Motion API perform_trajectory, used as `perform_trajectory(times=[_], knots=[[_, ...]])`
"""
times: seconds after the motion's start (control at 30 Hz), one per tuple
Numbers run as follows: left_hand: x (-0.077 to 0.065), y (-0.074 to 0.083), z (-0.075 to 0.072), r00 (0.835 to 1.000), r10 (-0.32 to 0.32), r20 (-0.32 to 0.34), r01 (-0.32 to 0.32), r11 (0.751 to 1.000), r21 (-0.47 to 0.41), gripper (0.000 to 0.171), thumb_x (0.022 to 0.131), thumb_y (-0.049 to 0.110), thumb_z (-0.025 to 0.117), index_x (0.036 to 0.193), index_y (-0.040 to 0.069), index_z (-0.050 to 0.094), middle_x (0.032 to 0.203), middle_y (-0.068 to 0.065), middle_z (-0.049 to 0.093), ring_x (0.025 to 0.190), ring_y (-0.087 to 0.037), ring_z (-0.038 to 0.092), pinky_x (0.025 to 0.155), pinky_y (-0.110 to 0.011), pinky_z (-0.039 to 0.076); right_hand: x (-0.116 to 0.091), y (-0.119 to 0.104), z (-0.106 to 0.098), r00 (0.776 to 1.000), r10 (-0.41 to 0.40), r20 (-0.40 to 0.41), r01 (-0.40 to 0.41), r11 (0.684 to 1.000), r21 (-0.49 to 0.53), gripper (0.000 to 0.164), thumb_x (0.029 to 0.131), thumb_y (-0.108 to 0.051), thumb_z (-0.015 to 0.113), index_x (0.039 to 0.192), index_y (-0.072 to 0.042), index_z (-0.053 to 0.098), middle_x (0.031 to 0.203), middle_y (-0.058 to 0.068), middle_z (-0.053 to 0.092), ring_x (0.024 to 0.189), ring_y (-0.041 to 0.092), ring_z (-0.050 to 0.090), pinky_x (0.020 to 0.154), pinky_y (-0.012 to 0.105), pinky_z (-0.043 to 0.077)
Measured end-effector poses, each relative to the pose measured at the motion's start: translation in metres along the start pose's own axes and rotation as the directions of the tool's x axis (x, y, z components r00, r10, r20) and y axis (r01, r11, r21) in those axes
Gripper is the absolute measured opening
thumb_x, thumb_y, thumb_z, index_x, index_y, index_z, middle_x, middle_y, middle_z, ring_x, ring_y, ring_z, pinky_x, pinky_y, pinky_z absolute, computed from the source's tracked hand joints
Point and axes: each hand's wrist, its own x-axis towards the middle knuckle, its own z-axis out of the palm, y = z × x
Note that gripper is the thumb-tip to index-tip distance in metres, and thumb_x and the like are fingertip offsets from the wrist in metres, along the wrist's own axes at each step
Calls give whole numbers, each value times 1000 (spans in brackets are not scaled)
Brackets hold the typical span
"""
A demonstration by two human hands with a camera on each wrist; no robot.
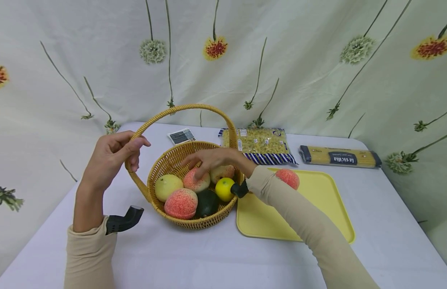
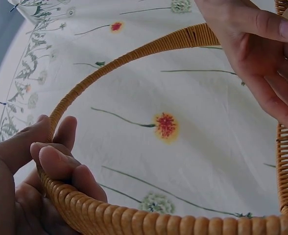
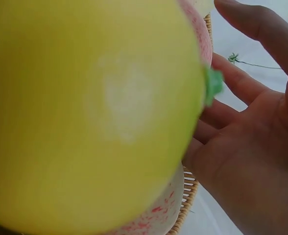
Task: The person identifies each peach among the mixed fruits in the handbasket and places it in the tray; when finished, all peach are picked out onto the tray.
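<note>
A round wicker basket [image 1: 209, 222] full of fruit stands on the table, its tall handle [image 1: 189, 106] upright. My left hand [image 1: 113, 154] grips that handle low on its left side, thumb and fingers around the cane. Inside the basket, my right hand [image 1: 220, 157] reaches over a pink-speckled peach [image 1: 197, 181], fingers spread and thumb beside it. A redder peach [image 1: 181, 204], a pale yellow fruit [image 1: 168, 187], a dark green avocado [image 1: 207, 204] and another peach [image 1: 223, 172] lie around it. Close to the right wrist camera, a small yellow fruit [image 3: 109, 117] with a green stem blocks much of the view.
Right of the basket lies a yellow tray [image 1: 317, 192] with a peach [image 1: 288, 178] on it, partly behind my right sleeve. Behind are a bag of pasta [image 1: 261, 142], a pack of spaghetti [image 1: 340, 156] and a small printed card [image 1: 181, 136]. A flowered cloth hangs at the back.
</note>
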Motion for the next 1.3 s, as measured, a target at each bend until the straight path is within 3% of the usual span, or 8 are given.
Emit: perform_trajectory(times=[0.3,0.6,1.3], knots=[[2,1,1,1000,-3,6,3,1000,3,12,87,-5,47,90,-7,59,53,-6,45,45,-17,44,40,-28,39,0,-3,2,994,107,14,-105,990,-91,63,77,-15,66,133,-16,37,131,5,39,115,16,39,88,27,39],[3,-2,2,1000,2,20,-2,1000,3,12,87,-5,47,90,-7,59,53,-6,45,45,-17,44,40,-28,39,-2,-2,3,996,86,-5,-85,981,-174,54,78,-17,66,127,-13,46,118,-3,50,105,11,46,90,24,37],[-1,0,0,1000,2,-1,-2,998,55,11,87,-4,48,88,-6,58,51,-6,45,45,-17,45,41,-28,39,-2,-10,11,998,35,-43,-44,973,-225,51,78,-14,66,125,-14,47,118,-2,48,104,12,44,88,23,37]])
